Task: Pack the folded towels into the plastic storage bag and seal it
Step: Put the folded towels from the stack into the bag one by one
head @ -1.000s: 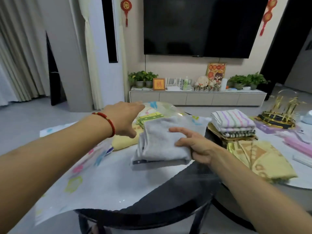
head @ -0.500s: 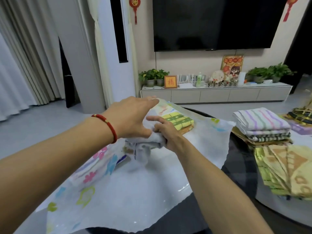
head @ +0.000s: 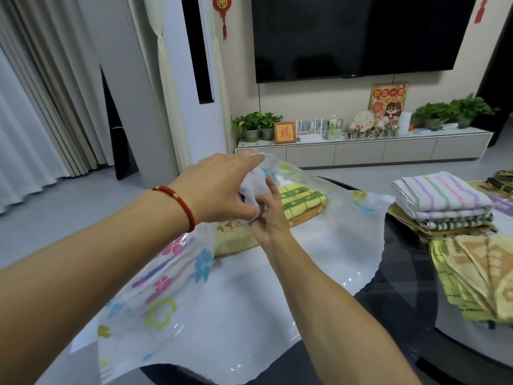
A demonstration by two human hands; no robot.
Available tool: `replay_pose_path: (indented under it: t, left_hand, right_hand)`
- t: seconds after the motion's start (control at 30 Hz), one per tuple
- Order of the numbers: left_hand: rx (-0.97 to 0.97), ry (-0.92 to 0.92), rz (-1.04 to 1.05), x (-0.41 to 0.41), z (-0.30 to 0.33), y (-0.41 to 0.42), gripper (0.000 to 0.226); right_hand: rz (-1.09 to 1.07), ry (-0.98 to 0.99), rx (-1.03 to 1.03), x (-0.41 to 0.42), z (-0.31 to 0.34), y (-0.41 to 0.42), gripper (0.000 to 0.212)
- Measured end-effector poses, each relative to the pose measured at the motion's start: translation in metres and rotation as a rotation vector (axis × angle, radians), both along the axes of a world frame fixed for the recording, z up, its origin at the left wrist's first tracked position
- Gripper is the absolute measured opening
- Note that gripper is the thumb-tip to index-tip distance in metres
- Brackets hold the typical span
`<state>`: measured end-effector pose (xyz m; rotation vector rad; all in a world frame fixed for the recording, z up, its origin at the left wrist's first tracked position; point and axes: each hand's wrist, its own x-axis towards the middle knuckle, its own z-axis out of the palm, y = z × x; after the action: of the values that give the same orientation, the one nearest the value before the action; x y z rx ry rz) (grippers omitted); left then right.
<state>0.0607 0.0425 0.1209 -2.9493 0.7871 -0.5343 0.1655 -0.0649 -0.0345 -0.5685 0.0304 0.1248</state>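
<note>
The clear plastic storage bag (head: 319, 245) with flower prints lies spread over the round table. My left hand (head: 219, 187), a red bracelet on its wrist, lifts the bag's upper sheet at the mouth. Under it my right hand (head: 268, 218) grips a light grey folded towel (head: 251, 187), which sits inside the opening and is mostly hidden by both hands. Within the bag lie a yellow-green checked towel (head: 301, 197) and a pale yellow towel (head: 236, 240). A stack of striped folded towels (head: 441, 198) waits at the right.
Yellow-brown towels (head: 483, 273) lie fanned on the table's right side. The dark glass table edge (head: 402, 273) curves between them and the bag. A TV cabinet (head: 361, 151) with plants stands behind, across open grey floor.
The grey towel has gone from the table in front of the bag into its mouth. My right hand pushed it forward and left; my left hand raised the bag's top sheet.
</note>
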Motion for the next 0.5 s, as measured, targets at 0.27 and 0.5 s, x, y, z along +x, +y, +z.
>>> replay_pose_path:
  t: [0.27, 0.5]
  left_hand:
    - [0.036, 0.049, 0.015, -0.003, -0.001, 0.005, 0.095]
    - [0.037, 0.033, 0.011, -0.001, -0.004, 0.01, 0.091]
  right_hand:
    - [0.022, 0.125, -0.624, -0.008, -0.037, 0.03, 0.066]
    - [-0.096, 0.046, -0.264, 0.004, -0.014, 0.041, 0.101]
